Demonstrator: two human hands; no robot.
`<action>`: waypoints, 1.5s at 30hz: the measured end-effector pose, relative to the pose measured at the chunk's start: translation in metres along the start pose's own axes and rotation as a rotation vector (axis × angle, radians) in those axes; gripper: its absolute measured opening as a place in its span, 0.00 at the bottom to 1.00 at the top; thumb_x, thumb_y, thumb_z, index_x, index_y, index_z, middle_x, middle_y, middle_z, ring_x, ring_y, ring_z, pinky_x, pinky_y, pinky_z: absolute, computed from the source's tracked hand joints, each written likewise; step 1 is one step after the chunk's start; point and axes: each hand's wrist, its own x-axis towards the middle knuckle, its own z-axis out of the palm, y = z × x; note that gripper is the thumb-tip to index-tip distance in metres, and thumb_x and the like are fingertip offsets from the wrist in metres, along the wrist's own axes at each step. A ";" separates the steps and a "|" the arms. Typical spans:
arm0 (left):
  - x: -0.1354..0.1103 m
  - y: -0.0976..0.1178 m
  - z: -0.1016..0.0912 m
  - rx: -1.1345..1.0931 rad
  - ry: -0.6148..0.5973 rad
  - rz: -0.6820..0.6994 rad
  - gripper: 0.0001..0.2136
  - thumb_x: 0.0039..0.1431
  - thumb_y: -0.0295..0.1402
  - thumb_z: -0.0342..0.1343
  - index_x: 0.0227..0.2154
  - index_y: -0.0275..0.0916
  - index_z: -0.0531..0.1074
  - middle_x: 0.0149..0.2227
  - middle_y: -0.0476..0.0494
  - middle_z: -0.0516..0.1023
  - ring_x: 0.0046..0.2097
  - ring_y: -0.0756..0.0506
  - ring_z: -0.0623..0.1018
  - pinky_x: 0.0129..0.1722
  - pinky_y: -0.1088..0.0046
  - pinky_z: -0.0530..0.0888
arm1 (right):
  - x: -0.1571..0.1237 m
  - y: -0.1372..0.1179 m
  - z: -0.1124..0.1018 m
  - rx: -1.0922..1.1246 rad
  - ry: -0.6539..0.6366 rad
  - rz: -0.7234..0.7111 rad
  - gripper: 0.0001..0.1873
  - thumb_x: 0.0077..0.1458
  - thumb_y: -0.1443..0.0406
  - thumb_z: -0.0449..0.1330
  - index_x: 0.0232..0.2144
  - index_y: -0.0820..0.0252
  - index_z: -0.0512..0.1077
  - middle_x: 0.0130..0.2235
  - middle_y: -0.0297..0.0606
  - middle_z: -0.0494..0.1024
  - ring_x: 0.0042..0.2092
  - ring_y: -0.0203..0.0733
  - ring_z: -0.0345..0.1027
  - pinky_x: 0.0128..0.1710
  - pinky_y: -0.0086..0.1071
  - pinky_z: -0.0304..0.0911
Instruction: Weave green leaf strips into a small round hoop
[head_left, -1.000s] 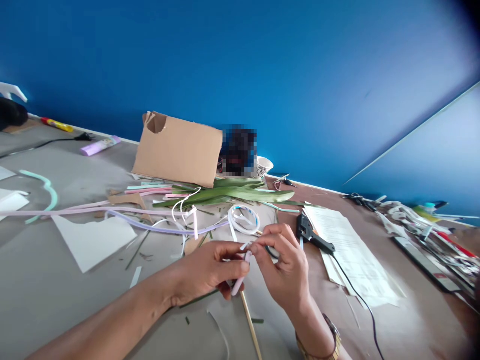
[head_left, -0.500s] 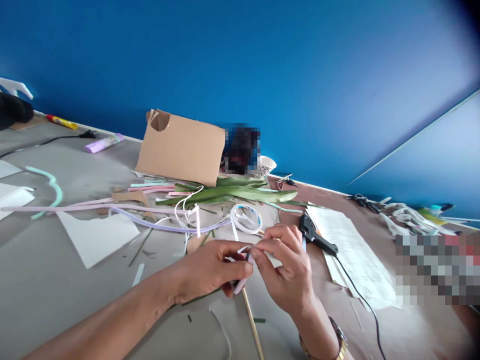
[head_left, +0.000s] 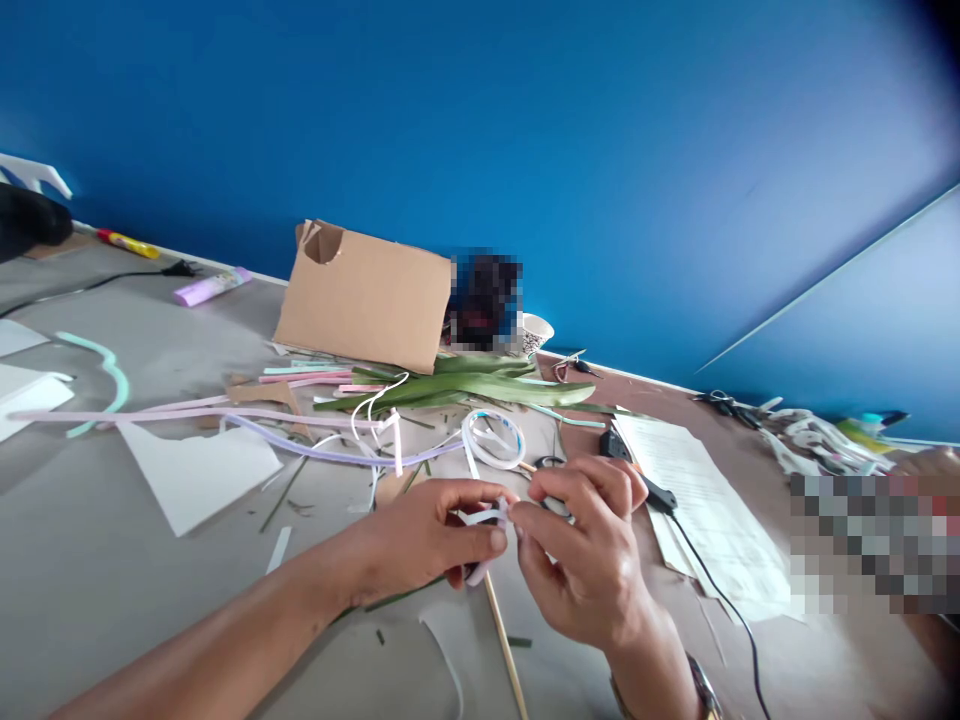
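Note:
My left hand [head_left: 450,525] is closed around a small pale pink strip [head_left: 480,573], its thumb and index finger at the strip's top. A narrow white strip [head_left: 480,517] crosses between that thumb and finger. From below the hand a thin wooden stick [head_left: 500,640] slants down to the bottom of the view; its upper end is hidden. My right hand [head_left: 585,550] has its fingertips pinched together against the edge of the strips. What lies between those fingertips is too small to make out. Partly behind the right hand are black-handled scissors [head_left: 555,500].
A roll of white tape [head_left: 493,440] lies beyond my hands, near long green leaves [head_left: 442,388] and a cardboard box [head_left: 364,295]. A black glue gun [head_left: 652,492] rests on printed sheets [head_left: 705,500] at right. Part of a person's hand [head_left: 934,465] shows at the right edge.
My right hand has shifted slightly right and turned, uncovering the scissors behind it. The white strip shows more plainly across the left fingers. A person's hand has appeared at the right edge.

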 end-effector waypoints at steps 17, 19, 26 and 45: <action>0.002 -0.006 -0.003 0.059 -0.148 0.053 0.13 0.54 0.35 0.57 0.43 0.39 0.75 0.27 0.53 0.66 0.25 0.53 0.66 0.27 0.75 0.66 | 0.012 0.007 -0.018 0.117 -0.262 -0.205 0.04 0.52 0.72 0.57 0.30 0.61 0.71 0.39 0.40 0.75 0.44 0.46 0.62 0.45 0.43 0.56; 0.001 -0.004 -0.003 0.091 -0.168 0.030 0.14 0.54 0.34 0.56 0.44 0.40 0.74 0.24 0.54 0.65 0.25 0.53 0.66 0.27 0.76 0.65 | 0.013 0.009 -0.021 0.129 -0.327 -0.260 0.06 0.53 0.73 0.55 0.30 0.62 0.71 0.35 0.39 0.76 0.41 0.43 0.63 0.43 0.40 0.58; -0.005 0.003 -0.001 0.126 -0.197 0.024 0.10 0.55 0.34 0.55 0.39 0.40 0.74 0.23 0.55 0.65 0.25 0.53 0.65 0.28 0.76 0.63 | 0.008 0.008 -0.025 0.050 -0.209 -0.476 0.09 0.55 0.74 0.53 0.31 0.66 0.73 0.36 0.46 0.77 0.38 0.44 0.67 0.39 0.40 0.64; -0.006 -0.001 0.001 0.141 -0.210 0.005 0.10 0.53 0.32 0.52 0.38 0.39 0.73 0.21 0.55 0.63 0.25 0.52 0.63 0.26 0.76 0.61 | 0.004 0.004 -0.028 0.068 -0.252 -0.520 0.10 0.54 0.75 0.53 0.33 0.71 0.74 0.36 0.51 0.78 0.39 0.47 0.70 0.37 0.42 0.68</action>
